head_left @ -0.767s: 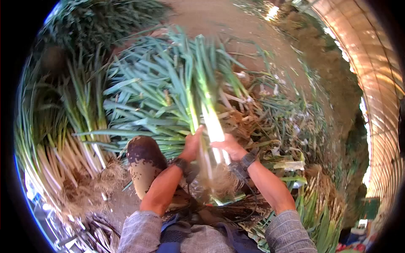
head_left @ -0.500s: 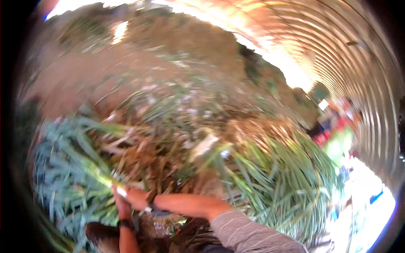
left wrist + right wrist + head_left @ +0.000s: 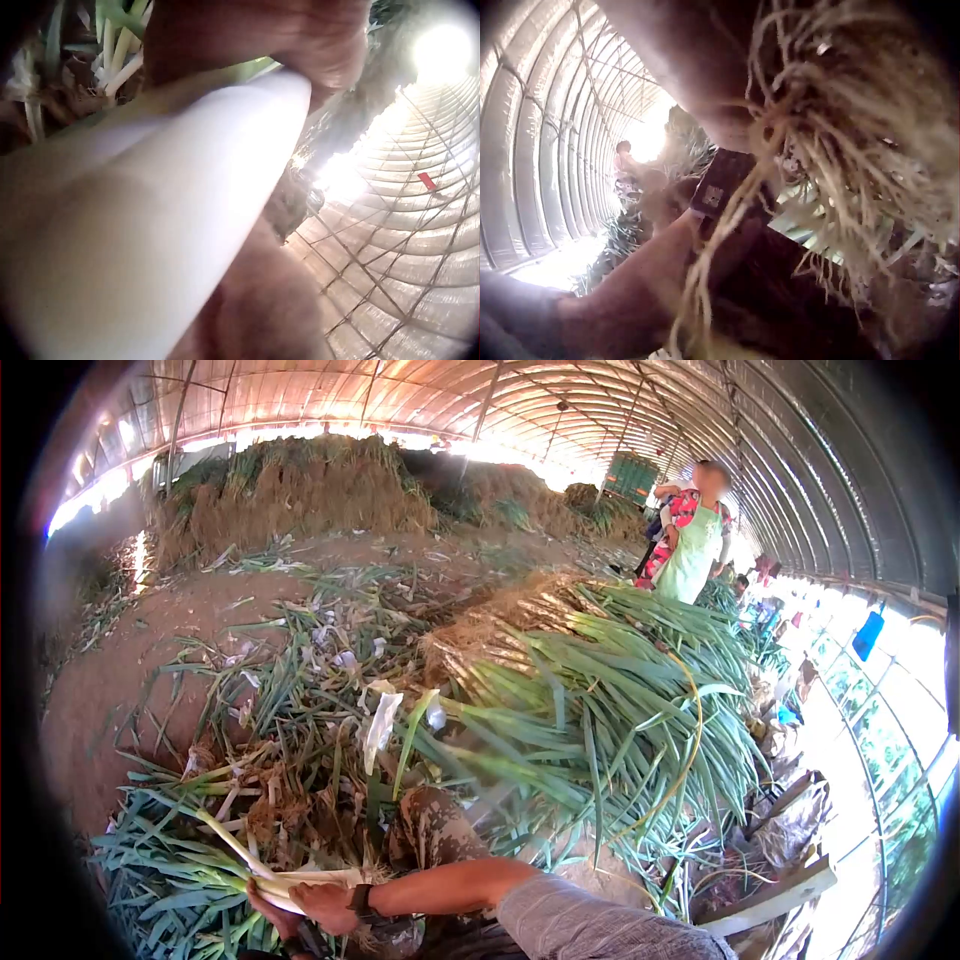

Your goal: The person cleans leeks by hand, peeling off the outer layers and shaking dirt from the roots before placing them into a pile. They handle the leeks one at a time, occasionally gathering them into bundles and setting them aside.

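Low at the left of the head view, a few green onions [image 3: 230, 840] with white shafts lie across both hands. My left hand [image 3: 266, 908] grips the shafts from below, partly hidden behind them. Beside it, my right hand [image 3: 326, 906] holds them nearer the root end. A thick white shaft [image 3: 202, 180] fills the left wrist view, passing between the left hand's fingers [image 3: 247, 34] above and skin below. Stringy roots [image 3: 832, 135] hang close by the right hand in the right wrist view. Under the hands spreads a heap of green leaves [image 3: 150, 870].
A large pile of green onions [image 3: 620, 710] lies to the right, roots facing away. Leaf scraps and peeled skins [image 3: 310, 660] litter the dirt ahead. A bent knee [image 3: 435, 825] is close to the right forearm. Farther off stands a person in a green apron [image 3: 690, 555].
The head view has swung right and up, bringing the large pile, the standing person and the arched roof into sight. Both hands keep hold of the green onions, now lying more sideways.
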Motion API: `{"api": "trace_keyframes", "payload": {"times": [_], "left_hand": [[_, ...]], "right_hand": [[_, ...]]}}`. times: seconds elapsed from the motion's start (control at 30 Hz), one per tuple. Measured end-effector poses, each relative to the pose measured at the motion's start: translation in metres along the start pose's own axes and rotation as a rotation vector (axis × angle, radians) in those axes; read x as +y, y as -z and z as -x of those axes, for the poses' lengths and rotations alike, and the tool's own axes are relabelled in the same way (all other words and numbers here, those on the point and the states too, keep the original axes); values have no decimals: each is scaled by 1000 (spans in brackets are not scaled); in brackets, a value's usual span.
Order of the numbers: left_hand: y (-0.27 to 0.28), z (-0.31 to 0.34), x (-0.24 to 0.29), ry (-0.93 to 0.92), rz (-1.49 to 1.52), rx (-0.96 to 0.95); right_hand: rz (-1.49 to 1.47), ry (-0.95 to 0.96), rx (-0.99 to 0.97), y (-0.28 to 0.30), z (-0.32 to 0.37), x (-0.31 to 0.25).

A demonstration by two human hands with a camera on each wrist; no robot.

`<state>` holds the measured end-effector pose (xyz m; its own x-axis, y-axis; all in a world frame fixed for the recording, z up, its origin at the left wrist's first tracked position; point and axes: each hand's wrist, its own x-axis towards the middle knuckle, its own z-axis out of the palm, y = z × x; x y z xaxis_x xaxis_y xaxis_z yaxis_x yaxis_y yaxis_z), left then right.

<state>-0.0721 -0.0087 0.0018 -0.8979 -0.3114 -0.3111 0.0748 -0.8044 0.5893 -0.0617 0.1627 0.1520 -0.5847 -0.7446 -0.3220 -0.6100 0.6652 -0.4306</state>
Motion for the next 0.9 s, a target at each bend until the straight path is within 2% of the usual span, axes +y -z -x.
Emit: {"api": "trace_keyframes", "payload": {"times": [0.07,0.1,0.2,0.33,0.37,0.4,0.47,0.5,0.53,0.57,0.6,0.7,0.77,0.8,0.87,0.9], "left_hand": [[-10,3,8,13,5,-18],[-16,4,13,20,9,-27],[-31,4,25,49,35,-63],[-68,15,49,133,89,-83],[-84,25,57,158,110,-100],[-73,15,56,154,112,-104],[-44,-8,56,98,-67,-298],[-39,-12,54,63,-35,-288],[-40,-12,54,29,-3,-278],[-40,-11,53,-97,-53,-218],[-41,-12,53,-97,-50,-221],[-39,-15,57,-8,47,-119],[-13,-31,50,-357,-232,-202],[-12,-30,55,-359,-229,-201],[-12,-31,67,-110,-110,-129],[-32,-24,65,-225,-59,45]], "right_hand": [[19,169,294,0,5,6],[-378,396,276,1,14,18],[-319,448,244,69,52,-1],[-173,385,128,69,32,10],[-140,239,94,62,21,11],[-135,241,96,55,11,13],[256,261,58,51,2,14],[259,261,60,54,5,16],[-88,452,218,65,17,14],[-440,634,372,75,25,13],[-436,633,372,75,20,17],[-976,506,-188,77,-3,30],[-950,512,-153,97,25,15],[-921,513,-122,111,40,6],[-866,443,-180,111,46,4],[-951,447,-143,102,47,5]]}}
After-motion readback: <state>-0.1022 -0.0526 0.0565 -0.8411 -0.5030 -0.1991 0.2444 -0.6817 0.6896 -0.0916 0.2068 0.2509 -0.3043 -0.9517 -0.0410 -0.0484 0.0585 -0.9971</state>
